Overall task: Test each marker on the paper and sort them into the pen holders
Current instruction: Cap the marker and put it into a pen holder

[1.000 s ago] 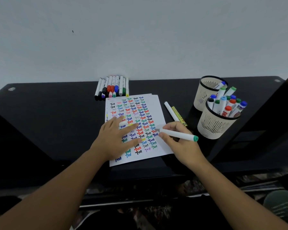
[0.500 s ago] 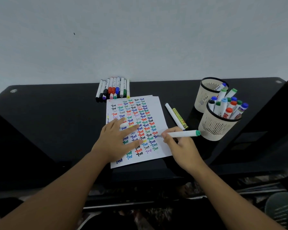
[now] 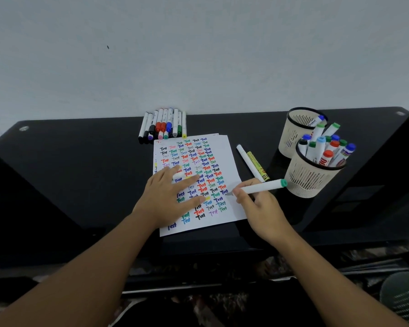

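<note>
A white paper [image 3: 224, 147] covered in coloured "Test" words lies on the black table [image 3: 85, 161]. My left hand [image 3: 172, 197] rests flat on it with fingers spread. My right hand [image 3: 257, 204] grips a white marker with a green end [image 3: 265, 187], its tip touching the paper's right edge. A row of several capped markers [image 3: 163, 125] lies beyond the paper. Two cream pen holders stand at the right: the near one [image 3: 309, 178] is full of markers, the far one [image 3: 293, 133] holds a few.
A white marker [image 3: 248, 161] and a yellow-labelled marker [image 3: 257, 165] lie side by side between the paper and the holders. A grey wall rises behind the table. A dark panel [image 3: 392, 166] slants up at the far right.
My right hand has slid the marker tip lower along the paper's right edge, and the marker's green end has swung up toward the near holder. My left hand has stayed put.
</note>
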